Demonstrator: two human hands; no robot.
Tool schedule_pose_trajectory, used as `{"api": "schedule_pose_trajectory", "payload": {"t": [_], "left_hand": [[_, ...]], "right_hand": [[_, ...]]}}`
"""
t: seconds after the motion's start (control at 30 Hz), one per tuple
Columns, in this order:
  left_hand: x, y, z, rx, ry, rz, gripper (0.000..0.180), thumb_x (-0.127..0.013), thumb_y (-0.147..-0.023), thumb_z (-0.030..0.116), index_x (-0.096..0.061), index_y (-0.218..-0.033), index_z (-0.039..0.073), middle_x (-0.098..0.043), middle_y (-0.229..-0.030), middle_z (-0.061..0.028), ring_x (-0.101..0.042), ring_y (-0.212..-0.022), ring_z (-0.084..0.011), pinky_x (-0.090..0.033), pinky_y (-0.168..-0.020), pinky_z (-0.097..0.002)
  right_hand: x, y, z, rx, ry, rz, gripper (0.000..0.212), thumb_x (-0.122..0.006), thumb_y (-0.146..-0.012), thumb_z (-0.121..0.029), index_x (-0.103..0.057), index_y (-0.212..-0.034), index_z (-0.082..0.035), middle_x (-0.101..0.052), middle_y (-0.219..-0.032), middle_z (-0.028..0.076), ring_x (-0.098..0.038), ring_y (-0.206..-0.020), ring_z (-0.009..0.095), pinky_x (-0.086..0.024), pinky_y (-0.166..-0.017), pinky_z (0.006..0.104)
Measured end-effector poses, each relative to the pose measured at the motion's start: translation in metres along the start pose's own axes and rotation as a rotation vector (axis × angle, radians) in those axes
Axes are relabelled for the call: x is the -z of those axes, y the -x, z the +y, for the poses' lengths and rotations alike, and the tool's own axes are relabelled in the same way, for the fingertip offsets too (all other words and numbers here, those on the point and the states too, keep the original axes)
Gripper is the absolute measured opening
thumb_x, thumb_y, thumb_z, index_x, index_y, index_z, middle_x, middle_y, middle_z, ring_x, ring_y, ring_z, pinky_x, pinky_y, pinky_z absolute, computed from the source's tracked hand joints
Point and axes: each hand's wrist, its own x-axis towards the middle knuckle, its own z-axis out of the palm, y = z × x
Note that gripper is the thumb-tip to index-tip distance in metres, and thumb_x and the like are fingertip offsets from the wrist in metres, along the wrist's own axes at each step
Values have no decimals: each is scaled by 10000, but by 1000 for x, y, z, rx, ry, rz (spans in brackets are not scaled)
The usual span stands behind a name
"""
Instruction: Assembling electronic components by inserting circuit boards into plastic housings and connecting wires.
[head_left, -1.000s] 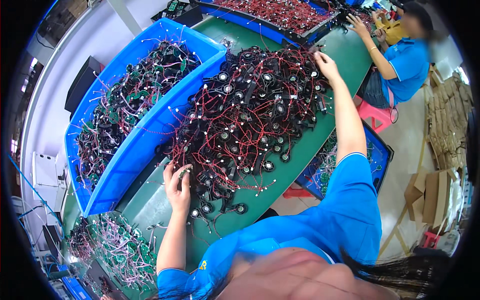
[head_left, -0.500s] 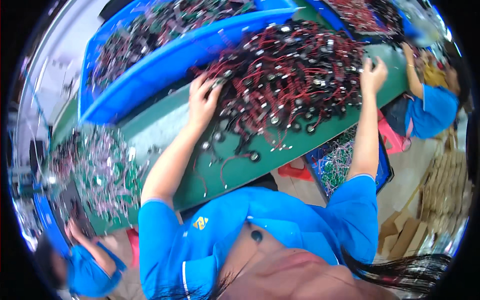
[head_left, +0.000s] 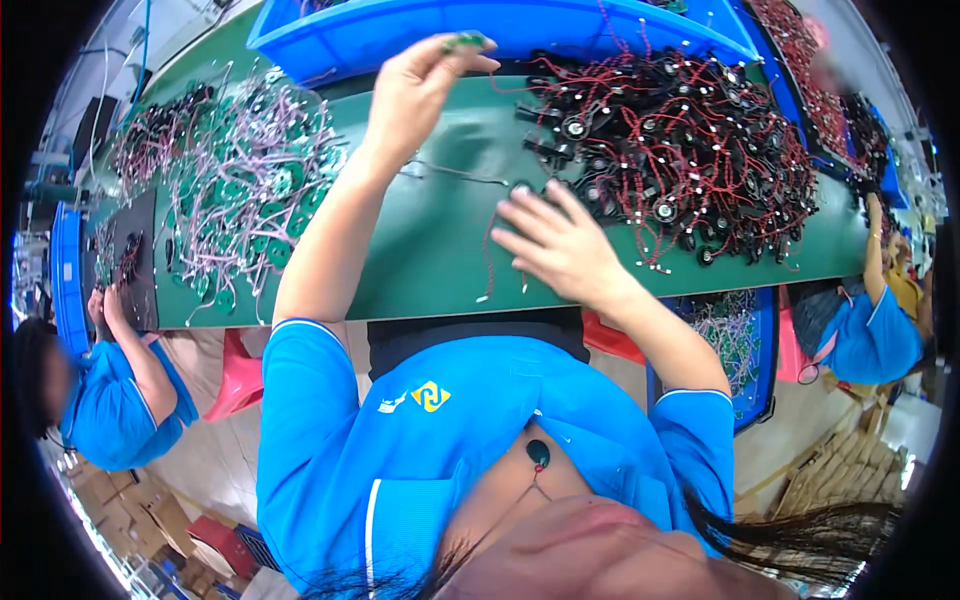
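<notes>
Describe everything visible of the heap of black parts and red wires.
The heap is a tangled mound of black, plastic-looking parts, some round with pale centres, threaded with twisted red wires and small white connectors. It lies on the green table, right of the picture's middle, on the near side of the blue bin. The right hand is at its left side; whether it touches the heap is unclear.

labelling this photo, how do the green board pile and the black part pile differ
The green board pile has pale wires; the black part pile has mostly red ones. The green board pile looks spread thinner; the black part pile looks heaped denser. Both lie loose on the green table.
</notes>
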Motion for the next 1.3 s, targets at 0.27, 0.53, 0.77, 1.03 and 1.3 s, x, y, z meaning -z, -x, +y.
{"api": "schedule_pose_trajectory", "payload": {"t": [0.27, 0.53, 0.77, 1.03, 1.3], "left_hand": [[68, 66, 1, 43, 528, 343, 231, -417, -976, 187, -543, -1085, 26, -601, -702, -52, -468, -508, -67, -367, -492, -155], [76, 92, -13, 188, 727, 431, 145, -433, -971, 184, -512, -991, 64, -546, -660, -25, -385, -476, -45, -277, -423, -151], [60, 84, -13, 316, 969, 317, 110, -464, -958, 173, -488, -1014, 82, -563, -691, -38, -412, -472, -48, -278, -407, -145], [44, 93, -18, 358, 1053, 127, 107, -480, -951, 169, -490, -1025, 92, -574, -703, -44, -429, -458, -61, -303, -418, -142], [27, 103, -28, 466, 1096, 27, 109, -479, -951, 167, -488, -1035, 97, -572, -676, -47, -435, -454, -74, -311, -421, -147]], "right_hand": [[22, -25, 25, -100, 254, 35, 398, -631, -749, -186, -577, -1141, -139, -545, -1224, 30, -507, -1123, 207, -321, -1015, 400], [1, -105, -7, -162, 84, 149, 269, -634, -757, -150, -613, -1025, -144, -598, -1051, 9, -551, -937, 180, -391, -849, 345], [-40, -146, 0, -517, -305, -175, 218, -598, -819, -179, -613, -1016, -86, -620, -903, 46, -569, -730, 224, -452, -674, 310], [-50, -181, -7, -454, -849, 131, 170, -605, -788, -165, -628, -934, -81, -597, -941, 76, -569, -731, 252, -462, -651, 344], [-1, -148, 77, -445, 130, 392, 164, -555, -798, -127, -656, -917, -78, -635, -882, 89, -589, -820, 275, -470, -745, 367]]}}
